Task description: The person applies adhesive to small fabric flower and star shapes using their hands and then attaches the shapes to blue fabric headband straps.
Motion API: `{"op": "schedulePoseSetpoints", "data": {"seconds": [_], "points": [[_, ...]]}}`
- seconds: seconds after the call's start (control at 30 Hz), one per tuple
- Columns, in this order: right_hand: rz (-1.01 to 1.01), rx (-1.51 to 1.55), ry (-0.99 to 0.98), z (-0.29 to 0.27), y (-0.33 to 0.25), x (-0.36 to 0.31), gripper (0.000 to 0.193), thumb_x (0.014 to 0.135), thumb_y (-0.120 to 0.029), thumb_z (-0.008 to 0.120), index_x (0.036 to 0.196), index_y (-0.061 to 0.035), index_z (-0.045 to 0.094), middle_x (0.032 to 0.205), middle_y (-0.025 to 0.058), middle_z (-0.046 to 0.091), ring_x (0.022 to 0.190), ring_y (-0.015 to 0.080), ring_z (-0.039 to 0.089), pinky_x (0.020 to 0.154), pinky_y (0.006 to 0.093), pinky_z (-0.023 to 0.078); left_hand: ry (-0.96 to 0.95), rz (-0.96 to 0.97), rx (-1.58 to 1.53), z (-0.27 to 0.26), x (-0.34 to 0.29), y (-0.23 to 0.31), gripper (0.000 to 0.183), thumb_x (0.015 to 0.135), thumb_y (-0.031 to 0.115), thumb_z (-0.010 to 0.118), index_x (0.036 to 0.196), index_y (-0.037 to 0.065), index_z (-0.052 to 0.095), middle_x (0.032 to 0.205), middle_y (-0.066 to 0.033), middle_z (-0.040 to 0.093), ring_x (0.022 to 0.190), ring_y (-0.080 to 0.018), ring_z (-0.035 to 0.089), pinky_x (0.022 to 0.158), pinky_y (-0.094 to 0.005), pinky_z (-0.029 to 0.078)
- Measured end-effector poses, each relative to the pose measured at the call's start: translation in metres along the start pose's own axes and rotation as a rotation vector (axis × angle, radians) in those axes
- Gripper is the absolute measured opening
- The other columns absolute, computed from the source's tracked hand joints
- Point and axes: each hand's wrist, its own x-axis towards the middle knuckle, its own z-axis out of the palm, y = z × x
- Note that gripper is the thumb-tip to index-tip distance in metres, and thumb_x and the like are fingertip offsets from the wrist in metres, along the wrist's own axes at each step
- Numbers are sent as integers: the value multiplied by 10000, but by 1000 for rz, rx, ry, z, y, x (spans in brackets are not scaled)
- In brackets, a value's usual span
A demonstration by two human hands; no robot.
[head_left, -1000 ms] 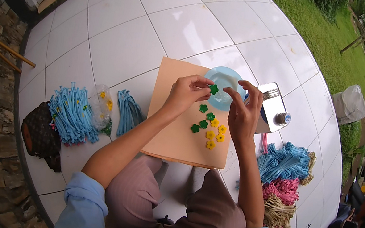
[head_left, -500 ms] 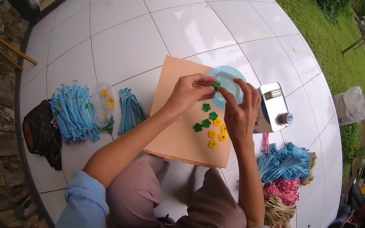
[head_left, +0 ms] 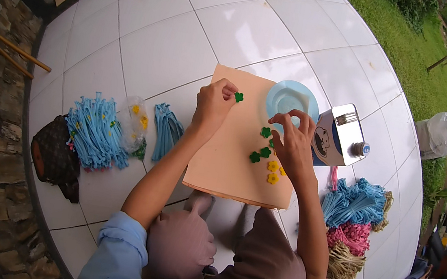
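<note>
My left hand [head_left: 213, 103] pinches a green flower-shaped piece [head_left: 239, 97] above the far left part of the peach-coloured board [head_left: 215, 156]. On the right, my right hand [head_left: 294, 145] hovers with bent fingers apart, and no object shows between them. Beneath and beside it lie several loose green flowers [head_left: 255, 157] and yellow flowers [head_left: 272, 179]; the hand hides some of these. Just beyond my right fingers, a light blue plate [head_left: 273, 97] sits at the board's far right corner.
A metal can [head_left: 354, 131] with a cap stands right of the plate. Bundles of blue ties [head_left: 357, 201], pink ties [head_left: 350, 235] and beige ties [head_left: 344, 261] lie at right. More blue bundles [head_left: 97, 134], a clear bag [head_left: 135, 125] and a brown bag [head_left: 55, 151] lie at left.
My hands have moved apart. The left went leftward carrying the green flower, while the right drew back toward the loose flowers. The view has shifted slightly.
</note>
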Motion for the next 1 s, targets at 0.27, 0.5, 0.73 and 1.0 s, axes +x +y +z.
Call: {"op": "schedulePoseSetpoints", "data": {"seconds": [0.27,0.5,0.73,1.0], "points": [[-137,-166,-151,18,4,0,292,763,-6,522,1037,-84,460,949,18,609,1057,239,441,933,438,282,60,201,285,4,11,-14,80,726,-11,612,804,7,617,782,-139,598,704,-270,616,638,-340,502],[18,50,-166,9,-5,3,320,757,-26,598,1034,-81,446,916,24,591,971,214,470,859,367,344,-77,96,-229,2,-31,11,129,811,24,608,939,10,605,909,-64,611,772,-144,626,724,-270,527],[452,777,40,5,1,-1,309,780,-69,645,1021,-52,454,906,60,581,884,183,511,737,326,419,-269,-87,-578,23,-54,22,127,818,-9,605,943,-22,590,872,-76,641,821,-125,628,715,-252,540],[172,-230,28,-2,34,-24,262,777,-261,660,1006,-151,597,1222,76,427,1148,308,352,955,480,272,-181,-98,-633,32,-49,11,110,820,-8,597,923,-42,580,841,-73,632,751,-116,618,706,-242,540]]}}
